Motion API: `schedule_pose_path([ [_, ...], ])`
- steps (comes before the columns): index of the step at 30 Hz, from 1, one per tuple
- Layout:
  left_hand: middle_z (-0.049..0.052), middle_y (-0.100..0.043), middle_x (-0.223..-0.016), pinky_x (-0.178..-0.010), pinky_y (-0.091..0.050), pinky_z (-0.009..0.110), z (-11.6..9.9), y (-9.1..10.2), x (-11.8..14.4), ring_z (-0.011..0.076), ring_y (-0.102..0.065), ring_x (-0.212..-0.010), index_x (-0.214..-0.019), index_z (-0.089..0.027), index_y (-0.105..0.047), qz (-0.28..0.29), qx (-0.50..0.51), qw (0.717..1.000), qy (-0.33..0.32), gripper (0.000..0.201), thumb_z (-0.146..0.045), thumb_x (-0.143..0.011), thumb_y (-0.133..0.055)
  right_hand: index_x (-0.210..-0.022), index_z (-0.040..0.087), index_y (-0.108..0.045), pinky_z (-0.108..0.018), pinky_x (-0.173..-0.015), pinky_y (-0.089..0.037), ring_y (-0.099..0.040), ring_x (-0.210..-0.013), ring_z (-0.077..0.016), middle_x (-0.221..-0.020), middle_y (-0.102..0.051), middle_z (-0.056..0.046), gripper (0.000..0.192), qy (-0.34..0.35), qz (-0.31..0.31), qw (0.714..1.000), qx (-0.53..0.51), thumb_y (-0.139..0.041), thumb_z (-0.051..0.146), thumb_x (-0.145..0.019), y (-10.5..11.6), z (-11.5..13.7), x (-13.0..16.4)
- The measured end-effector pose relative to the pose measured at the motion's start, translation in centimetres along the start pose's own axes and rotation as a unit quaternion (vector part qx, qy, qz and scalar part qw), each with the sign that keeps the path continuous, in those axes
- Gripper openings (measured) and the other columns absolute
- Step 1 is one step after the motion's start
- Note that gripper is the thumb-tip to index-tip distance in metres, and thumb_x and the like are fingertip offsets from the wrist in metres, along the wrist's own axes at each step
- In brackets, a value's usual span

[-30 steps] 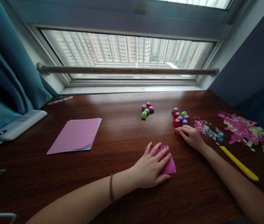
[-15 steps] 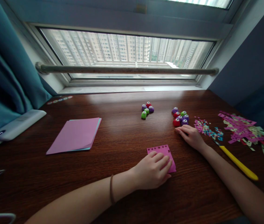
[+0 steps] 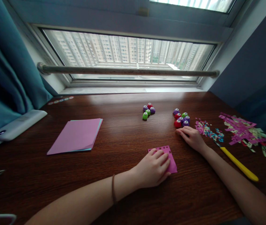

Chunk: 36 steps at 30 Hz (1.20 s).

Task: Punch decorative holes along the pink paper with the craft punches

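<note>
Palm down, my left hand (image 3: 153, 167) lies over a small square of pink paper (image 3: 172, 165), its slightly bent fingers covering much of the sheet. A row of small punched holes runs along the paper's far edge. My right hand (image 3: 192, 139) rests on the table with fingers loosely stretched and nothing visibly held. Just beyond its fingertips sits a cluster of small red, purple and green paper punches (image 3: 177, 123), each with an eye-like top. Another group of such punches (image 3: 145, 116) stands farther left.
Pink and blue paper sheets (image 3: 76, 134) are stacked at left. Colourful punched bits (image 3: 208, 131), cut paper strips (image 3: 245, 128) and a yellow-handled tool (image 3: 238, 164) lie at right. A white device (image 3: 17, 125) with a cable sits by the curtain (image 3: 13, 62). The window (image 3: 128, 50) is behind.
My left hand has slid slightly left over the pink paper, which stays put. My right hand looks unmoved. The view has shifted a little.
</note>
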<state>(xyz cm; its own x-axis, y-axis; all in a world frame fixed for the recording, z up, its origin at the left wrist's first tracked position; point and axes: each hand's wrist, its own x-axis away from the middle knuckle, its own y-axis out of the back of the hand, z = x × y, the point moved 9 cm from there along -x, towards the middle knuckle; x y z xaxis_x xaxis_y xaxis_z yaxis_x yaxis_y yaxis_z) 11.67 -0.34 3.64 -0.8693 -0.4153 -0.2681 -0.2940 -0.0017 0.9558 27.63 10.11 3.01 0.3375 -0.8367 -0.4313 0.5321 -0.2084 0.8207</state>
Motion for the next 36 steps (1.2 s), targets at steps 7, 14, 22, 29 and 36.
schedule_pose_path([
  [7, 0.011, -0.055, -0.108, -0.09, -0.036, 0.041, -0.1, -0.1, 0.0, 0.0262, -0.048, -0.103, -0.112, -0.011, -0.051, 0.005, 0.0, 1.0, -0.006, 0.037, -0.038, -0.091, -0.037, -0.09, 0.017, -0.064, -0.031, -0.074, -0.045, -0.056, -0.078, -0.019, -0.083, -0.059, -0.006, 0.022, 0.014, 0.015, 1.0, -0.016, -0.045, 0.027, -0.092, -0.4, 1.8, -0.2],
  [14, 0.013, -0.054, -0.108, -0.09, -0.036, 0.043, -0.2, -0.1, 0.1, 0.0273, -0.047, -0.103, -0.111, -0.01, -0.051, 0.0, -0.009, 1.0, -0.014, 0.037, -0.037, -0.091, -0.036, -0.102, 0.014, -0.06, -0.029, -0.075, -0.044, -0.057, -0.08, -0.0177, -0.087, -0.061, -0.006, 0.021, 0.018, 0.02, 0.998, -0.055, -0.045, 0.024, -0.091, -1.7, 5.4, -2.0],
  [22, 0.012, -0.055, -0.103, -0.089, -0.036, 0.041, -0.2, 0.1, 0.1, 0.0255, -0.049, -0.1, -0.108, -0.011, -0.052, -0.005, -0.004, 1.0, -0.014, 0.033, -0.035, -0.089, -0.04, -0.103, 0.016, -0.057, -0.027, -0.064, -0.043, -0.06, -0.068, -0.0194, -0.076, -0.064, -0.004, 0.028, -0.108, -0.003, 0.991, 0.077, -0.046, 0.039, -0.091, -5.1, 7.7, -8.9],
  [29, 0.012, -0.054, -0.104, -0.088, -0.037, 0.041, -0.1, 0.0, 0.3, 0.0257, -0.048, -0.1, -0.108, -0.011, -0.051, -0.005, -0.005, 1.0, -0.014, 0.032, -0.034, -0.089, -0.039, -0.097, 0.013, -0.051, -0.034, -0.064, -0.044, -0.062, -0.075, -0.0299, -0.08, -0.064, -0.013, 0.057, -0.224, 0.042, 0.95, 0.212, -0.039, 0.066, -0.083, -9.0, 6.4, -12.0],
  [36, 0.012, -0.054, -0.104, -0.087, -0.037, 0.041, -0.2, -0.1, 0.4, 0.0257, -0.048, -0.1, -0.109, -0.01, -0.051, -0.005, -0.006, 1.0, -0.017, 0.033, -0.033, -0.089, -0.038, -0.089, 0.015, -0.054, -0.037, -0.066, -0.043, -0.062, -0.075, -0.0313, -0.079, -0.063, -0.014, 0.048, -0.227, 0.043, 0.951, 0.207, -0.04, 0.06, -0.084, -10.0, 5.6, -12.1],
])
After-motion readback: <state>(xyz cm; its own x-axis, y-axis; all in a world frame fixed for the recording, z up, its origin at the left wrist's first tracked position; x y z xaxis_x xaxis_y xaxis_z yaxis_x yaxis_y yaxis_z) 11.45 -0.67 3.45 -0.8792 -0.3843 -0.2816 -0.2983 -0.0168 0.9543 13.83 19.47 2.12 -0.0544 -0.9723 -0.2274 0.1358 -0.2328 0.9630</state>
